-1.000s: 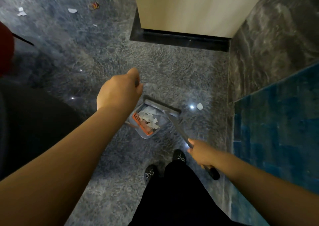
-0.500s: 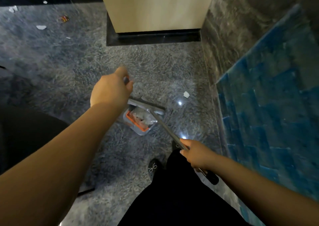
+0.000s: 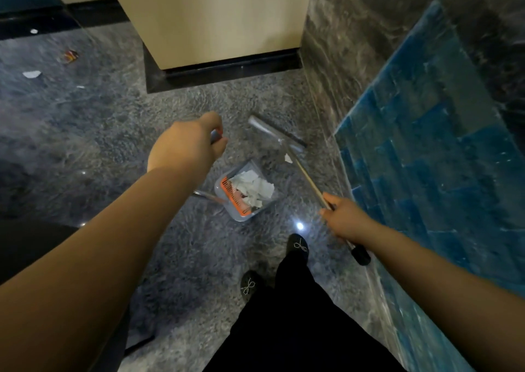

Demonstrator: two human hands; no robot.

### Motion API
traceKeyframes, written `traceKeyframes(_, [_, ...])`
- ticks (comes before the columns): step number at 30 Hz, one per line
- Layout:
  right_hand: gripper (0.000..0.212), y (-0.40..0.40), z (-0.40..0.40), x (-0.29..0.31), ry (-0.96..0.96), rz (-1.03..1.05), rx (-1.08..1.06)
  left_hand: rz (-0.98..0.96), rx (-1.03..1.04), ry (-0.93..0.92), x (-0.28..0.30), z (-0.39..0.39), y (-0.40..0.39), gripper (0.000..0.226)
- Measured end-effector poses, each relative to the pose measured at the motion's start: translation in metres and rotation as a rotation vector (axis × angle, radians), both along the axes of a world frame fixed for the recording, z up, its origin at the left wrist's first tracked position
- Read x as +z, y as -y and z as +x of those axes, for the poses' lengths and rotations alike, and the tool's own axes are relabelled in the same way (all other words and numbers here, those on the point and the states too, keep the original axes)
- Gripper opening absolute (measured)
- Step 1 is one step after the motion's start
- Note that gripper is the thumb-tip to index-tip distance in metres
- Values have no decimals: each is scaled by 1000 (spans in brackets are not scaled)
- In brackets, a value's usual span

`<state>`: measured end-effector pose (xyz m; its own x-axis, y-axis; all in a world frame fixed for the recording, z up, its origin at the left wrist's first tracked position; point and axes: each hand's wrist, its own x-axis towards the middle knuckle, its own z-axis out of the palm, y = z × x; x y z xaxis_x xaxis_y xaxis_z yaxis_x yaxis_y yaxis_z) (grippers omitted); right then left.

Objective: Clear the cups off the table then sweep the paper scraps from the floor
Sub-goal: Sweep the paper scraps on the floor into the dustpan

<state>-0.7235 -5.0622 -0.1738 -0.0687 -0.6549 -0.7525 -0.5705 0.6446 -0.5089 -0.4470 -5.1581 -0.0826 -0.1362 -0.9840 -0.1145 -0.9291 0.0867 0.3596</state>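
Note:
My left hand (image 3: 187, 147) grips the top of the dustpan's long handle. The grey dustpan (image 3: 246, 190) sits on the floor below it, with an orange comb edge and several white paper scraps inside. My right hand (image 3: 345, 220) holds the broom's stick (image 3: 308, 179). The grey broom head (image 3: 277, 133) lies on the floor beyond the dustpan, close to the wall. One small white scrap (image 3: 288, 158) lies just behind the broom head, between it and the pan.
A cream pillar with a black base (image 3: 224, 71) stands ahead. A marble and blue tiled wall (image 3: 426, 133) runs along the right. More paper scraps (image 3: 31, 74) and a coloured wrapper (image 3: 68, 56) lie on the floor at far left. My black shoes (image 3: 298, 246) stand near the pan.
The broom head has moved off the dustpan's mouth, up and to the right toward the wall, past the loose scrap. The view has shifted, and the pan's contents now show.

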Motion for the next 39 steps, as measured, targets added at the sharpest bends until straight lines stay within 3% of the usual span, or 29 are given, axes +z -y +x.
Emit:
traceKeyframes(8, [50,53,-37,-38,-66,47,-38,-41,-117,51,-19,-63,51,19])
traceKeyframes(16, [47,66,-34,-72,-116,185,63,-64,-48,115,-30,-73,87,17])
traceKeyframes(20, [46,48,-23,-61,-67,165,80,-66,-50,143,-30,-78,88,17])
traceKeyframes(25, [54,29,-2,-35,87,305,82,-65,-61,139,-29,-74,84,18])
traceKeyframes(32, [28,-13,33,-12,208,282,-21,-95,-106,75,-26,-70,63,16])
traceKeyframes(37, [32,-49,41,-9,225,231,-107,-114,-118,38,-27,-62,42,15])
traceKeyframes(39, [25,-60,45,-6,226,193,-136,-108,-85,23,-28,-49,37,15])
